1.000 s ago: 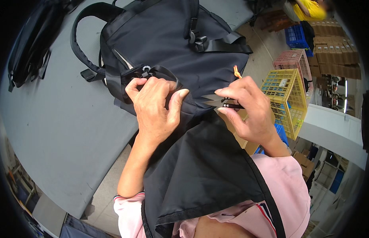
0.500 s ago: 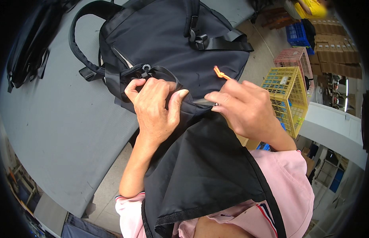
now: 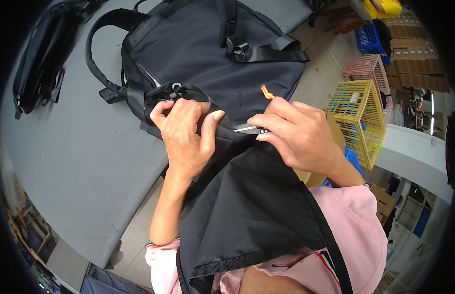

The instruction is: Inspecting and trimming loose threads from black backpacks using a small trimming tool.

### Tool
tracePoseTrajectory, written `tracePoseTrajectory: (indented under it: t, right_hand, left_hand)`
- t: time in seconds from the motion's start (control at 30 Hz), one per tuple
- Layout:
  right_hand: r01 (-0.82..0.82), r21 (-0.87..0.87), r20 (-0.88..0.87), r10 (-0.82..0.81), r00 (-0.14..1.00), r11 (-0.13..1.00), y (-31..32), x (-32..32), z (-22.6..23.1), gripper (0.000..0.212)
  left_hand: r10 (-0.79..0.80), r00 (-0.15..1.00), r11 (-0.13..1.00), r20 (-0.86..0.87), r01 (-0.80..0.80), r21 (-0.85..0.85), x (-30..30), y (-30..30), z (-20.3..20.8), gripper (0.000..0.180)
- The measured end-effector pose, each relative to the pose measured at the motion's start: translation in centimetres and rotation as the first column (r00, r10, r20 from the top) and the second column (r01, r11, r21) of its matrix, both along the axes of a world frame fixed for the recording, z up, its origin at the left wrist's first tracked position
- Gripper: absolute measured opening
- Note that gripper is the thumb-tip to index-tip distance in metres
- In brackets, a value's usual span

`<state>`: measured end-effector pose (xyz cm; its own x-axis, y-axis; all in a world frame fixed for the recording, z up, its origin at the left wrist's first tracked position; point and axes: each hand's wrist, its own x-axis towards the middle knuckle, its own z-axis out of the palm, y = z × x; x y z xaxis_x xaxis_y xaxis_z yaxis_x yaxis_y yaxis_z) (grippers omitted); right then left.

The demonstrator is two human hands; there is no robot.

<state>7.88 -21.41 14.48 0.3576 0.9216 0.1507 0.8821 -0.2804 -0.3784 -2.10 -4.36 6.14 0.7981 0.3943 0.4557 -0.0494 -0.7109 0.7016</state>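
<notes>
A black backpack (image 3: 188, 54) lies on the grey table with its straps and buckles facing up. My left hand (image 3: 186, 134) is closed on the backpack's near edge, by a strap and a zip; the thumb sticks up. In my right hand (image 3: 301, 134) is a pair of thread snips (image 3: 247, 129), held between thumb and fingers. Their pointed metal blades touch or nearly touch the backpack's edge seam, just right of my left thumb. An orange cord (image 3: 266, 92) pokes out above my right hand. The handle of the snips is mostly hidden by my fingers.
The grey table (image 3: 90, 181) stretches off to the left, with another black bag (image 3: 44, 63) at its far left. Yellow (image 3: 352, 117), pink (image 3: 367, 68) and blue (image 3: 368, 39) crates stand on the floor at right. Behind them are stacked cardboard boxes (image 3: 418, 63) and a person in yellow (image 3: 384, 9).
The snips have shifted slightly left, and their blades show more clearly. My left hand and the backpack have moved a little left too.
</notes>
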Motion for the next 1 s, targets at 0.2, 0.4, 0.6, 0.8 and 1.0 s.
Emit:
tracePoseTrajectory:
  t: [0.2, 0.4, 0.6, 0.8, 1.0]
  right_hand:
    - [0.003, 0.017, -0.02, -0.003, 1.0, 1.0, -0.3, -0.1, -0.1, 0.023]
    - [0.37, 0.267, -0.413, -0.241, 0.878, 0.89, -2.1, 1.4, -1.4, 0.023]
    - [0.828, -0.002, -0.98, -0.165, 0.109, 0.561, -5.5, 3.5, -8.6, 0.021]
    - [0.892, -0.021, -1.0, -0.026, -0.01, 0.452, -5.4, 4.0, -10.9, 0.023]
    - [0.922, -0.073, -0.996, 0.012, -0.084, 0.379, -5.2, 3.5, -12.2, 0.024]
  left_hand:
    - [-0.023, 1.0, 1.0, -0.018, 0.023, 0.016, 0.1, -0.3, 0.3, 0.014]
    - [0.11, 0.994, 0.989, -0.02, -0.107, 0.104, -1.7, 0.6, 3.8, 0.016]
    - [0.177, 0.837, 0.98, -0.518, -0.101, 0.171, -6.8, 2.5, 4.7, 0.012]
    - [0.006, 0.944, 0.997, -0.331, 0.021, 0.079, -0.8, -1.5, 9.1, 0.007]
    - [-0.522, 0.817, 0.844, -0.245, 0.536, -0.011, 8.3, -6.0, 3.9, 0.019]
